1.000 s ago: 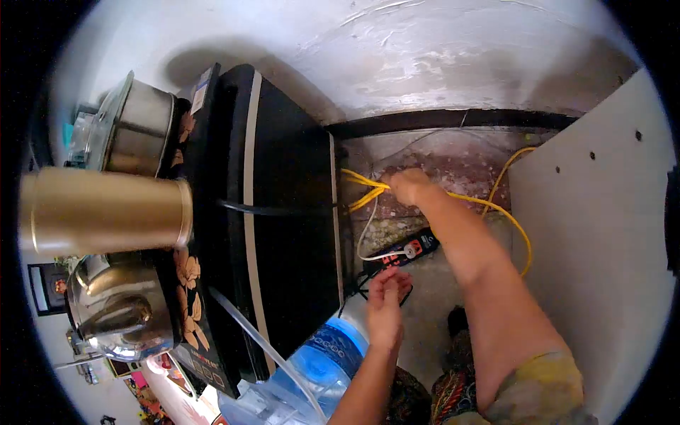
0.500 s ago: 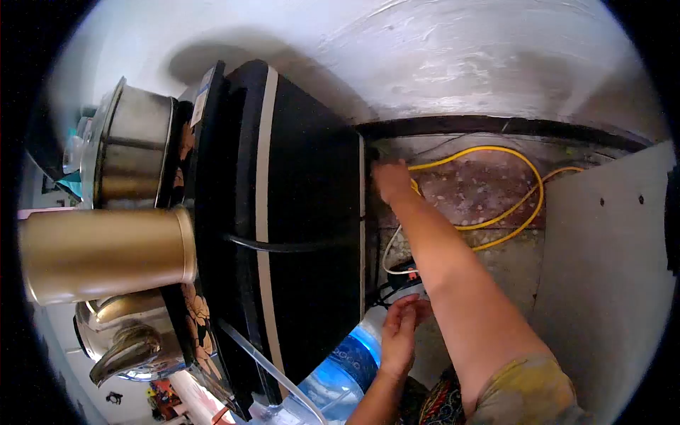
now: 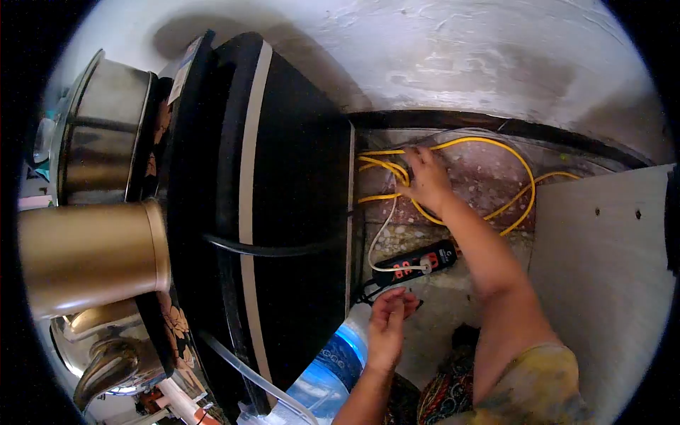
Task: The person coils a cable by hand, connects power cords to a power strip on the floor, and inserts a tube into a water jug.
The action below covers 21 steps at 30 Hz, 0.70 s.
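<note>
Loops of yellow cable [image 3: 530, 173] lie on the floor and run in beside the black cabinet [image 3: 304, 184]. Over these loops, near the cabinet's edge, my right hand [image 3: 427, 180] is spread with its fingers apart, touching the cable. A black power strip [image 3: 418, 262] has a white plug in it, and its white cord [image 3: 373, 244] curves up to the yellow cable. Just below the strip is my left hand [image 3: 389, 315], its fingers curled together; whatever they may hold is too small to make out.
A gold cylinder [image 3: 99, 258], a metal pot [image 3: 106, 131] and a shiny kettle [image 3: 117, 354] stand on the cabinet's top at left. A large blue water bottle [image 3: 326, 375] is beside my left forearm. A pale panel [image 3: 602, 283] bounds the right side.
My right hand has come back from the cabinet's edge and its fingers have spread over the cable. More of the power strip shows. The yellow cable now lies in a wider loop than at first.
</note>
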Each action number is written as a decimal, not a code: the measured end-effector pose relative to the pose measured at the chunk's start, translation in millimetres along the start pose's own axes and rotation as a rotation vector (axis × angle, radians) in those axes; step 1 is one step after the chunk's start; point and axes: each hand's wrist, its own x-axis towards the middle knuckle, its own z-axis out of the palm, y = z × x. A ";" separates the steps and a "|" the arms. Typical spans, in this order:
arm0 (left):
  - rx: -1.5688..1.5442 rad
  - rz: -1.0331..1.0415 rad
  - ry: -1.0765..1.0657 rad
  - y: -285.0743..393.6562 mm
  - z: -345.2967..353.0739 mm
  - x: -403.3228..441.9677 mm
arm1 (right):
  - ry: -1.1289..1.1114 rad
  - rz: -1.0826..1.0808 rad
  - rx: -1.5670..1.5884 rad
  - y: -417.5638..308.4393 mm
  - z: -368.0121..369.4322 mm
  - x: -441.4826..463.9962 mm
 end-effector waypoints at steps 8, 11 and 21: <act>0.031 -0.035 -0.057 -11.3 -1.3 -2.7 | -0.235 0.024 -0.151 -7.3 6.3 8.6; 0.013 -0.023 -0.076 -9.4 -0.7 -2.7 | -0.279 -0.096 -0.320 -4.1 10.9 10.6; 0.080 -0.017 -0.099 -11.6 4.7 0.9 | -0.265 -0.108 -0.300 -29.4 45.0 20.9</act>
